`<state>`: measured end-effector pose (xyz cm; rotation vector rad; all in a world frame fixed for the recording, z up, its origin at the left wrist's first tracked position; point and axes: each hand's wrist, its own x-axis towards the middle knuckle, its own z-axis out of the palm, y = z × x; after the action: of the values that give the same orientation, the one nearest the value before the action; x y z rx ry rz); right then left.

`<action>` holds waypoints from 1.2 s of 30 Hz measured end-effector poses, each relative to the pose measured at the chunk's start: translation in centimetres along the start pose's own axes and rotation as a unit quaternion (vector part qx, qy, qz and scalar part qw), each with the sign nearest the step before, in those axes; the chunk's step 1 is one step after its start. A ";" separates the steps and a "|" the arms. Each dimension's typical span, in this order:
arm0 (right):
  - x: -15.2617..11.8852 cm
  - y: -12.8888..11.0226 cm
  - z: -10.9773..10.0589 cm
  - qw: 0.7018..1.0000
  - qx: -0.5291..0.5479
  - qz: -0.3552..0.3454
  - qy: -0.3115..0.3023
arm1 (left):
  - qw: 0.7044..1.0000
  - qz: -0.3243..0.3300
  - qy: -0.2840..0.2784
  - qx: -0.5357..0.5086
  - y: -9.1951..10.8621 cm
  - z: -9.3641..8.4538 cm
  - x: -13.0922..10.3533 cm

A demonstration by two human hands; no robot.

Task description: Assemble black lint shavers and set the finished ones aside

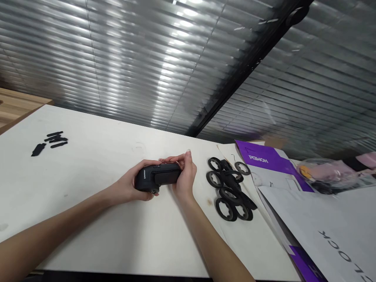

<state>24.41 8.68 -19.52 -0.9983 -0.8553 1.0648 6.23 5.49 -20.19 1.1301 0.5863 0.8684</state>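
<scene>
A black rounded device (158,177) with small white lettering on its left part is held just above the white table, near the middle of the view. My left hand (131,182) wraps round its left end, thumb along the near side. My right hand (184,174) closes on its right end, with one fingertip pointing up. To the right of my right hand lies a pile of black rings with notched inner edges (214,179), mixed with black curved pieces (232,182). Several small flat black strips (58,145) lie at the far left of the table.
The white table (96,235) meets a wall of metallic blinds (132,58). On the right are a purple and white box (264,158), a large white printed package (329,223) and a pink item in clear plastic (331,172). A wooden surface (17,103) stands at the left.
</scene>
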 end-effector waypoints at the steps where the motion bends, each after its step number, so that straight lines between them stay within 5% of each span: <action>1: 0.0 0.1 0.1 1.000 0.002 0.001 0.008 | 1.000 -0.004 0.005 0.000 0.1 0.1 0.0; 6: -0.3 0.8 0.0 0.999 0.025 -0.019 0.033 | 0.999 -0.024 0.025 -0.017 -0.1 0.1 -0.1; 9: -0.7 0.8 -0.2 0.995 0.015 -0.094 0.017 | 0.993 -0.057 0.038 -0.095 -0.1 -0.2 0.1; 13: -0.8 -0.1 -0.9 0.956 -0.161 -0.210 -0.127 | 0.966 -0.126 0.035 -0.224 0.3 -0.8 0.3; 17: -0.1 -1.1 -1.5 0.909 -0.232 -0.239 -0.249 | 0.937 -0.166 0.040 -0.306 0.7 -1.3 0.3; 21: 0.5 -1.7 -1.8 0.899 -0.252 -0.205 -0.292 | 0.932 -0.179 0.057 -0.310 0.5 -1.7 0.5; 36: 0.7 -1.3 -1.7 0.922 -0.279 -0.011 -0.268 | 0.957 -0.185 0.101 -0.200 0.6 -1.6 1.1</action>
<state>26.56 8.73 -18.83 -1.1726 -1.6836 1.1167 5.41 7.41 -20.19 0.5428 0.7245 0.7349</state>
